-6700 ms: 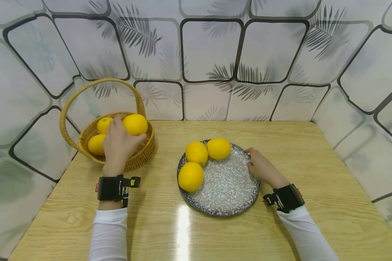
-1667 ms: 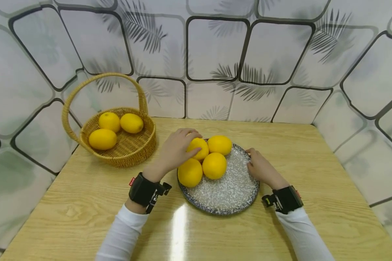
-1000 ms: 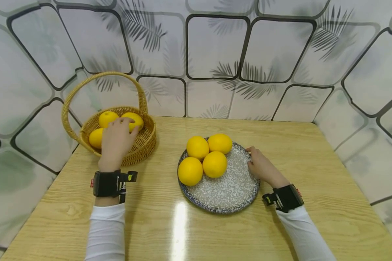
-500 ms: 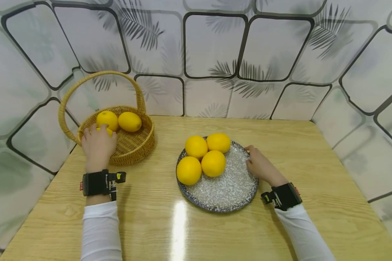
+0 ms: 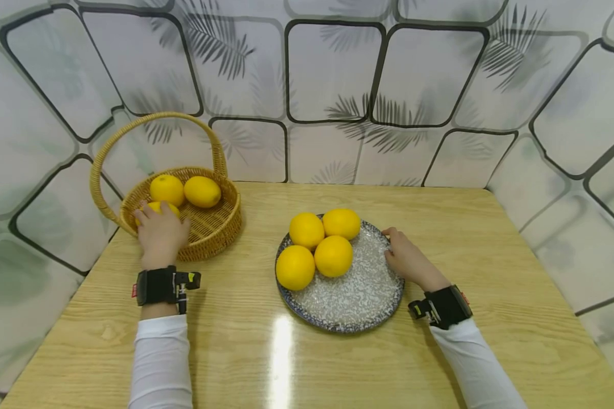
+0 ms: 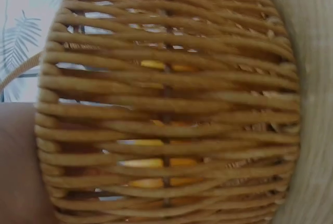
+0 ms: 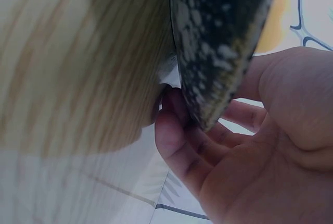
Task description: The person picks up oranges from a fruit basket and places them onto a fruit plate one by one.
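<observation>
My left hand (image 5: 162, 236) reaches over the near rim of the wicker basket (image 5: 212, 247). Its fingers curl over a yellow lemon (image 5: 172, 208) at the basket's front left, with the thumb on the right side; the hand covers most of the fruit. In the left wrist view, the basket's wall (image 6: 171, 94) hides the fingers. Behind that lemon lie an orange (image 5: 166, 190) and another lemon (image 5: 203, 192). My right hand (image 5: 411, 260) grips the speckled plate (image 5: 358, 295) at its right rim; in the right wrist view, fingertips (image 7: 171, 130) curl under its edge.
Several yellow fruits crowd the plate's left half, among them a front orange (image 5: 295, 267) and a back lemon (image 5: 341, 223). The basket's tall handle (image 5: 153, 116) arches above its fruit. Patterned wall covering (image 5: 332, 74) borders the wooden table (image 5: 235, 352) at the back and sides.
Earlier, my left hand set a fourth fruit on the plate and touched one there. It then returned to the basket, passing from the right lemon to the front-left one. The right hand stays.
</observation>
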### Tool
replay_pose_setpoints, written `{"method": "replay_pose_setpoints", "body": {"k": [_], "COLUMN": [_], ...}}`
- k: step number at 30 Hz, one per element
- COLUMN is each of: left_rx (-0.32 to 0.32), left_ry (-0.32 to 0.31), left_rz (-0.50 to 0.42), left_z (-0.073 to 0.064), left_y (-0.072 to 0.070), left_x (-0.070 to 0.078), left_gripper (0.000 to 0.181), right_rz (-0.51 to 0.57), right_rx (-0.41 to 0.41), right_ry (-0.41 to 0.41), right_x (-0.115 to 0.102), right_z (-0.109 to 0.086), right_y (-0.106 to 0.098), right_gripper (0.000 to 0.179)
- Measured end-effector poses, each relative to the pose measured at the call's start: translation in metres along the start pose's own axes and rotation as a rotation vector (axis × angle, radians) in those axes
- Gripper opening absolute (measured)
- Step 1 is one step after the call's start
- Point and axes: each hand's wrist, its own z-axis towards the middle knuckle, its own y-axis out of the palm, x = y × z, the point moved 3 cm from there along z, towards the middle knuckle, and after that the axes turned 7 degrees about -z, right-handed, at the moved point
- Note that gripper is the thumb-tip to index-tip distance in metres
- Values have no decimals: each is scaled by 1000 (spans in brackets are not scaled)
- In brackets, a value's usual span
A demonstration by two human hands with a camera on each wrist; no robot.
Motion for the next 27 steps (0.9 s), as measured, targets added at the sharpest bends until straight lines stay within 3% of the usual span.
{"method": "replay_pose_setpoints", "body": {"k": [9, 19, 27], "left_rx": [3, 47, -87], "left_ry": [-44, 33, 105], "left_rz": [-12, -19, -66], "left_z": [4, 5, 2], "left_y": [4, 6, 6], "left_x": [-5, -2, 6], "left_gripper": [76, 76, 85], "right_rz": [-2, 9, 30], "right_rx": [-1, -1, -17], "right_ry": [10, 8, 15], "right_x": [0, 1, 0], "right_z": [1, 3, 3], "right_y": [0, 1, 1], "right_gripper": [44, 45, 46]}}
